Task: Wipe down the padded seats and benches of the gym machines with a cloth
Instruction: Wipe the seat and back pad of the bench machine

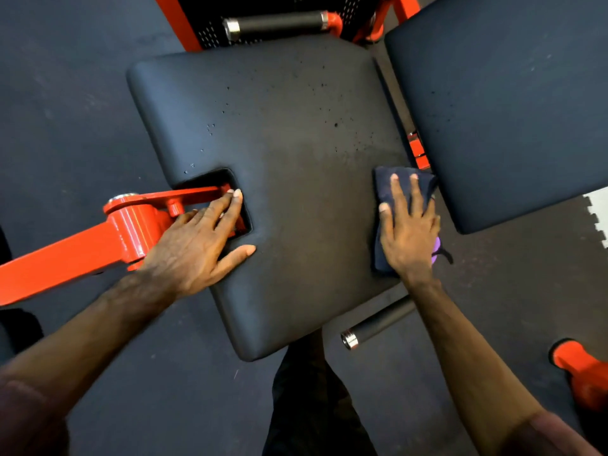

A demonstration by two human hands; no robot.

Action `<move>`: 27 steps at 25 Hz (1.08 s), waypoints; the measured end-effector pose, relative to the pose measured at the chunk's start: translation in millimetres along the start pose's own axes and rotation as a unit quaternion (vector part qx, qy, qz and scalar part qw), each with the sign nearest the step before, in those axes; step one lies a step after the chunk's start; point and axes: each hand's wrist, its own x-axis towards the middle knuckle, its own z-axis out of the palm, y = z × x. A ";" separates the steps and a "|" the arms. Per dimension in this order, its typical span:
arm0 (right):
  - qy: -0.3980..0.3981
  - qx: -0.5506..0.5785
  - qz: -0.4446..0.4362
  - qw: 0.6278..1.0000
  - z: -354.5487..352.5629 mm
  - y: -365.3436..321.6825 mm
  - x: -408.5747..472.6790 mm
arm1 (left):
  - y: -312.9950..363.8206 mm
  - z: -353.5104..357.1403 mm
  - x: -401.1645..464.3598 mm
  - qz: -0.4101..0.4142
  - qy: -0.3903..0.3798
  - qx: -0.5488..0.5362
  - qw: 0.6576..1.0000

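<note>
We press the folded dark blue cloth (388, 205) flat under our right hand (409, 232), fingers straight and spread, at the black padded seat (279, 159) edge. Our left hand (194, 241) braces, fingers extended into the orange lever (82, 248) notch. Droplets beyond our fingertips risk being missed.

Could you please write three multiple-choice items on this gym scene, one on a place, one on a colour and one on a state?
1. Where does the cloth lie?
A. on the floor
B. at the seat pad's right edge
C. on the orange arm

2. What colour is the machine frame?
A. orange
B. green
C. white

3. How does the right hand meet the cloth?
A. flat, pressing it
B. pinching a corner
C. apart from it

B: it rests on the seat pad near the gap.
A: the arm by the left hand is orange.
A: the fingers lie straight on it.
</note>
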 end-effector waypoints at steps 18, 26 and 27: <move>-0.016 0.022 -0.030 0.999 -0.3 -99.5 62.3 | -50.7 -12.9 6.6 0.082 -0.002 -0.011 0.997; 0.011 0.045 0.109 0.993 2.2 -112.6 96.0 | -50.7 -10.7 6.7 0.078 -0.002 -0.020 0.997; 0.012 0.038 0.101 0.994 5.5 -125.6 102.5 | -50.5 -11.1 5.9 0.077 0.000 -0.018 0.997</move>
